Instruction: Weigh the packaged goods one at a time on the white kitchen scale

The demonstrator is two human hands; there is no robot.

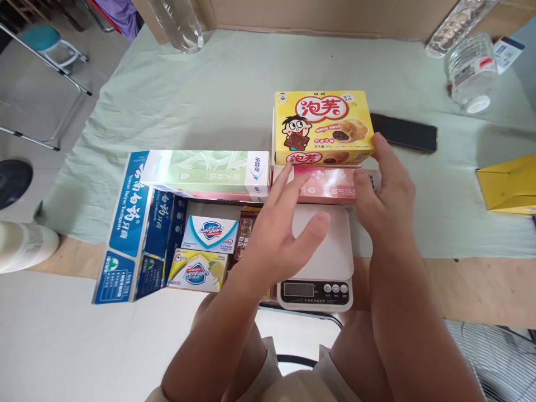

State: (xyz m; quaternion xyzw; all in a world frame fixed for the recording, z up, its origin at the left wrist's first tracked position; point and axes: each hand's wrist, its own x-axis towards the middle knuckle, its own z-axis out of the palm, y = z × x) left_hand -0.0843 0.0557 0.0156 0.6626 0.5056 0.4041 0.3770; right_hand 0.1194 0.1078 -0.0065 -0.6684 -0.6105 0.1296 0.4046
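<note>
My left hand (278,240) is open, fingers spread, their tips by the lower left corner of a yellow cream puff box (330,131) and over a pink toothpaste box (324,183). At the right end of these two boxes is my right hand (389,192), thumb and forefinger apart and touching them. Left of them lies a green and white toothpaste box (209,170). A white kitchen scale (324,245) sits below my hands, its display dark. A brown packet (246,234) is partly hidden by my left hand.
Two blue toothpaste boxes (121,240) and two soap boxes (209,234) stand at the left. A black case (406,133) lies right of the yellow box. Clear bottles (473,72) stand at the back right, another yellow box (508,184) at the right edge.
</note>
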